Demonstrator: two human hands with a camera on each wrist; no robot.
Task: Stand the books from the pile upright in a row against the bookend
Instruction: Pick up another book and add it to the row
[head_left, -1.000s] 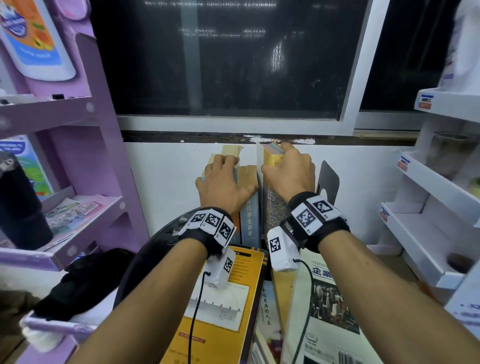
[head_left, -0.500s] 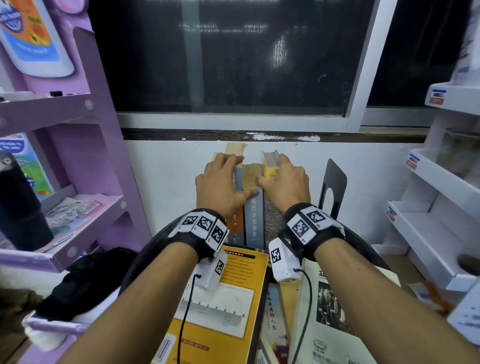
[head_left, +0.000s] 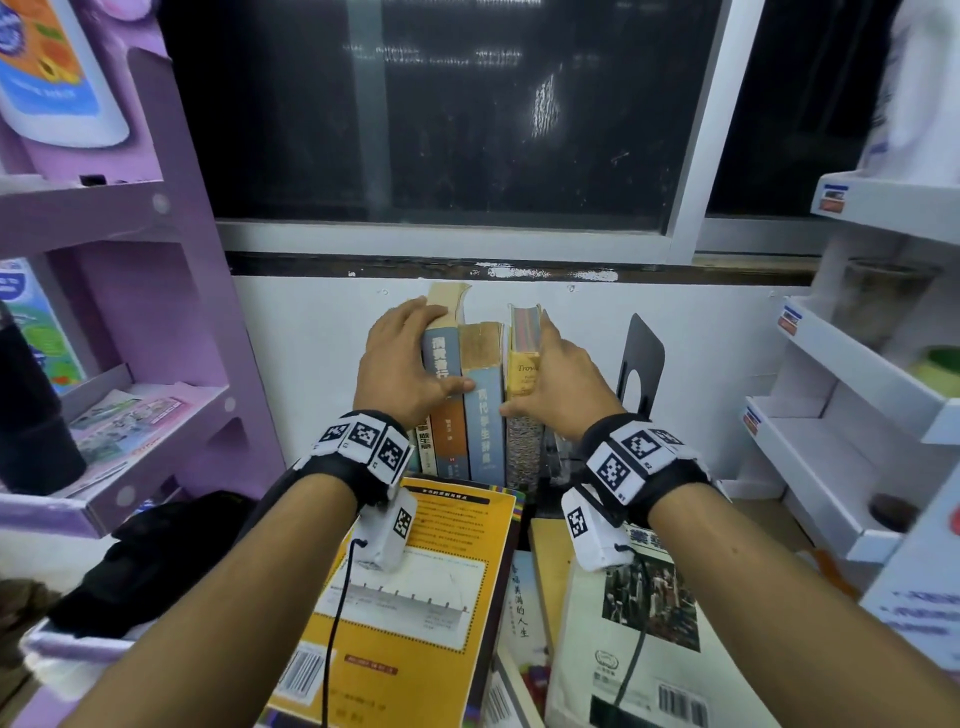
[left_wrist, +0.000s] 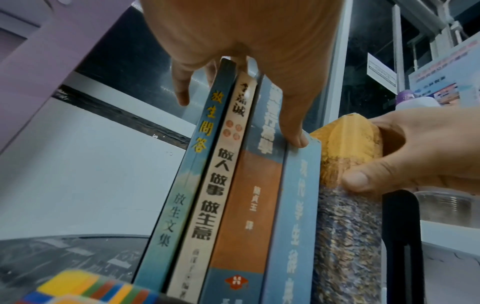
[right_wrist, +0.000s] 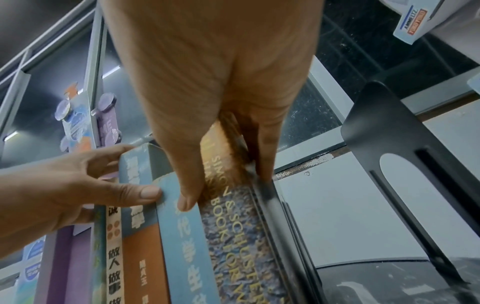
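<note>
Several books stand upright in a row against the white wall: a blue-and-orange spine, a blue spine and a thick yellow-topped mottled book at the right end. My left hand grips the row's left side, thumb across the spines. My right hand pinches the mottled book, fingers down its right face and thumb on the spine. The black bookend stands to the right, with a gap between its upright plate and the books. The pile lies flat in front: a yellow book and a white one.
A purple shelf unit stands close on the left and a white one on the right. A dark window is above the wall. A black bag lies at the lower left.
Both hands have slid off the tops of the books onto the flanks of the row, the left to its left side, the right to its right side. The spines now show between them.
</note>
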